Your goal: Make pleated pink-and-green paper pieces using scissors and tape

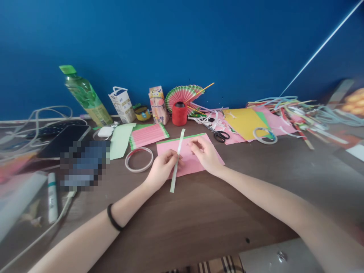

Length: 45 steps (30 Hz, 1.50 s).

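A narrow pale green paper strip point(173, 179) is pinched between the thumb and fingers of my left hand point(163, 165). The strip slants over a pink paper sheet point(192, 165) with a green band along its far edge. My right hand point(206, 153) hovers at the right part of the sheet, its thumb and fingertips drawn together. Whatever those fingertips hold, if anything, is too small to make out. Left of my left hand lies a roll of tape point(126, 161). Behind it rests a pleated pink paper point(149, 135) with green edges.
Along the blue wall stand a green bottle point(85, 94), cartons point(123, 106), a red holder point(179, 115) and a paper fan point(178, 96). Black-handled scissors point(222, 136), yellow paper point(241, 123) and another tape roll point(274, 141) lie right. Phone, marker point(52, 201) and cables are left.
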{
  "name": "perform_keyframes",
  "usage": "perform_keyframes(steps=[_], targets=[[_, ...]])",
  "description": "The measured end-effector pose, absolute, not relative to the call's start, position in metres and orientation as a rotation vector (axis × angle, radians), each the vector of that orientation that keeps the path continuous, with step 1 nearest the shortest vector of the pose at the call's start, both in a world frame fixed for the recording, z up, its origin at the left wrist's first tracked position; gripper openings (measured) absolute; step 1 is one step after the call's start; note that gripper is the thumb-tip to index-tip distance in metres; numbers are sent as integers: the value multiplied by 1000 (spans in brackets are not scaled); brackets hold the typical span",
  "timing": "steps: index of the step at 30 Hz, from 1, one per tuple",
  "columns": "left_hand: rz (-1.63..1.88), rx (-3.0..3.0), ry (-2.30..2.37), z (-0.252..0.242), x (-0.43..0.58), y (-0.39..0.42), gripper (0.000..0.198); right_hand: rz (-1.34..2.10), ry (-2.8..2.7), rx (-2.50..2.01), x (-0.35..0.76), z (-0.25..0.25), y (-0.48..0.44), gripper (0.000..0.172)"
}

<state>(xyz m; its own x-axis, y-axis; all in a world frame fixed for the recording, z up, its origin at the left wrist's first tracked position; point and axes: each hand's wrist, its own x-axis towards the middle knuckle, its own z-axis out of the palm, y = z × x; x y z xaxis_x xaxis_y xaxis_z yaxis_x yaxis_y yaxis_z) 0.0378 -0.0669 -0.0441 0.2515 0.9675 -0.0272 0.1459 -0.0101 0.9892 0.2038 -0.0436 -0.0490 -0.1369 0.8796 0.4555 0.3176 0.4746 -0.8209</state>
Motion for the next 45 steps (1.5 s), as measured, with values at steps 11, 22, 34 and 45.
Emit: perform_keyframes(steps=[11,22,34,45], targets=[[953,1759,1238,-47,37,-71,17,397,-1970,-871,197,-56,-53,18],[954,1952,1377,-45,37,-74,21,274,-2014,-823,198,-56,-52,16],[1000,2041,1363,-51,36,-75,19,278,-2021,-808,197,-53,-56,14],[954,2005,1366,-50,36,-74,20,370,-1987,-839,199,-51,-56,12]])
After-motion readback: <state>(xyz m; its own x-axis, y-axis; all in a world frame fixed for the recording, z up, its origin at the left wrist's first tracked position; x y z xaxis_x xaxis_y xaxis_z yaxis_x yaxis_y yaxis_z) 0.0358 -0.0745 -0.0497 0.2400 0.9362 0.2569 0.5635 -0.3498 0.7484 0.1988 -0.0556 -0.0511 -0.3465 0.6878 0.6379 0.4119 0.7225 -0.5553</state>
